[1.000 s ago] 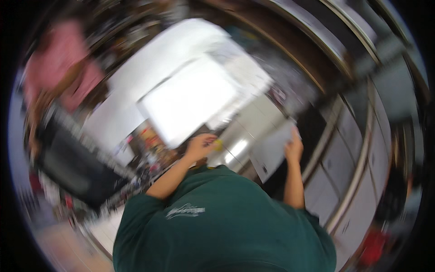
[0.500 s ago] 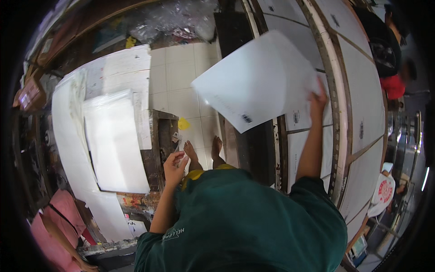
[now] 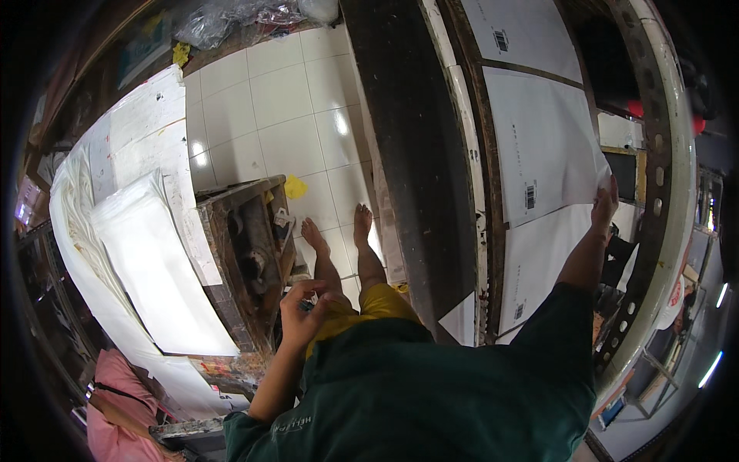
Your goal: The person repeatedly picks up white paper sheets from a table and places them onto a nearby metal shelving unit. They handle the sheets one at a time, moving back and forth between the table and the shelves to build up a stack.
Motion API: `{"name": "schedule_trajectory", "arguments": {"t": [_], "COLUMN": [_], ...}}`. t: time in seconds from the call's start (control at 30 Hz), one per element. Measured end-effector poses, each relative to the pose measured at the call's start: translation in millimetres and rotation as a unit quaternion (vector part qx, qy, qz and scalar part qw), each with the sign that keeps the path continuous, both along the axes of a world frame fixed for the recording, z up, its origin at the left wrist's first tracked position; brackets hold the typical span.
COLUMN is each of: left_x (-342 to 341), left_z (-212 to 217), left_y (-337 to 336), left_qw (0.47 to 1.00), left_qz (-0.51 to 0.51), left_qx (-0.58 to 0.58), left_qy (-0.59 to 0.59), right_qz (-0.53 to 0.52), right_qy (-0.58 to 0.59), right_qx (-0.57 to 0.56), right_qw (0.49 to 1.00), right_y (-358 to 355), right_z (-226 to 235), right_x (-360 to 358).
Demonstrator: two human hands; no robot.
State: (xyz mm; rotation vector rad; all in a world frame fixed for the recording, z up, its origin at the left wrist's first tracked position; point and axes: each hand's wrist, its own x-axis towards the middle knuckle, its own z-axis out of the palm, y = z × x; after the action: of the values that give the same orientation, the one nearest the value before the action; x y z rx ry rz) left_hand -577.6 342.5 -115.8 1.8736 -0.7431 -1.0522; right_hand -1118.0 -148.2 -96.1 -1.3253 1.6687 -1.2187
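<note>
Our right hand (image 3: pixel 604 202) stretches far out toward two o'clock, arm nearly straight, fingers pressed on the near edge of a large white paper sheet (image 3: pixel 543 142) lying flat on the long dark-framed work table (image 3: pixel 416 154). We cannot tell whether the fingers pinch the sheet or only rest on it. Our left hand (image 3: pixel 304 308) is drawn in close to the body at about seven o'clock, elbow bent, fingers curled together around something small and dark, possibly a tool. Just beyond it stands a worn wooden stand (image 3: pixel 246 246); a stack of white sheets (image 3: pixel 158 269) lies at nine o'clock.
</note>
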Motion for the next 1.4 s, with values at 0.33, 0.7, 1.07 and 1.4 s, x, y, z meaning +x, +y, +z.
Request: {"name": "schedule_trajectory", "arguments": {"t": [0.33,0.7,1.07,1.4], "left_x": [4,6,18,4], "left_z": [2,25,86,97], "left_y": [1,15,47,106], "left_qw": [1.000,0.997,0.985,0.966], "left_qz": [0.019,0.064,0.144,0.209], "left_qx": [0.013,-0.028,-0.089,-0.071], "left_qy": [0.013,0.012,-0.032,-0.135], "right_qz": [-0.030,-0.204,0.081,-0.100], "right_qy": [0.015,0.581,0.484,0.464], "right_qx": [0.016,0.055,0.236,0.006], "right_qw": [0.999,0.786,0.839,0.880], "right_y": [-6,-9,40,24], "right_z": [-12,-20,-57,-65], "right_x": [-10,42,120,189]}}
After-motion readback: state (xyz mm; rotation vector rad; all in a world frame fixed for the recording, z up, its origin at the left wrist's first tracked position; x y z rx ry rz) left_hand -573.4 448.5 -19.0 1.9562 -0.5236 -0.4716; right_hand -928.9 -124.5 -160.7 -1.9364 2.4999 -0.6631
